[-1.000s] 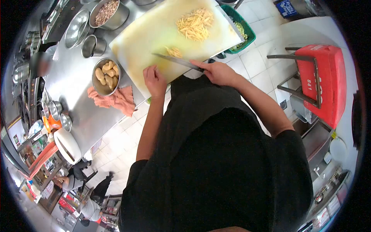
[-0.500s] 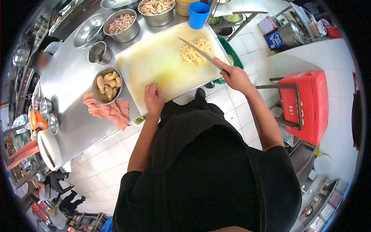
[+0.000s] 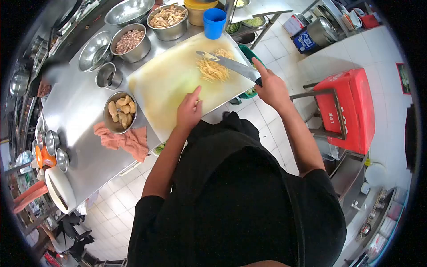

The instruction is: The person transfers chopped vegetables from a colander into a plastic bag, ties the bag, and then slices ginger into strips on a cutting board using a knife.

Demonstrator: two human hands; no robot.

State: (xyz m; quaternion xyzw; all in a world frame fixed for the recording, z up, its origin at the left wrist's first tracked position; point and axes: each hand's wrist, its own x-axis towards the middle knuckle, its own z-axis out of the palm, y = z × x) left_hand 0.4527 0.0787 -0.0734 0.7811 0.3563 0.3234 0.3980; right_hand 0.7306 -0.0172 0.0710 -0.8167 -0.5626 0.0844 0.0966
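My right hand [image 3: 272,89] is closed around the handle of a knife [image 3: 238,68], its index finger stretched out. The broad side of the blade faces up, with a few pale bits on it near the tip. Beneath and beside the blade lies a pile of thin yellowish strips, seemingly ginger [image 3: 213,69], on a white cutting board [image 3: 155,84]. My left hand [image 3: 190,109] is over the board's near edge, apart from the pile; its index finger points forward and its fingers look open. A steel bowl of peeled ginger pieces [image 3: 121,111] stands left of the board.
A pink cloth [image 3: 122,139] lies by the table's near edge. Behind the board stand a blue cup [image 3: 215,23], a bowl of chopped meat [image 3: 130,41] and a bowl of pale slices [image 3: 167,18]. A red crate [image 3: 347,109] sits on the right.
The knife has turned so its flat side shows, and pale bits now sit on it. My left hand has moved forward and right over the board, its index finger extending. The view has shifted slightly.
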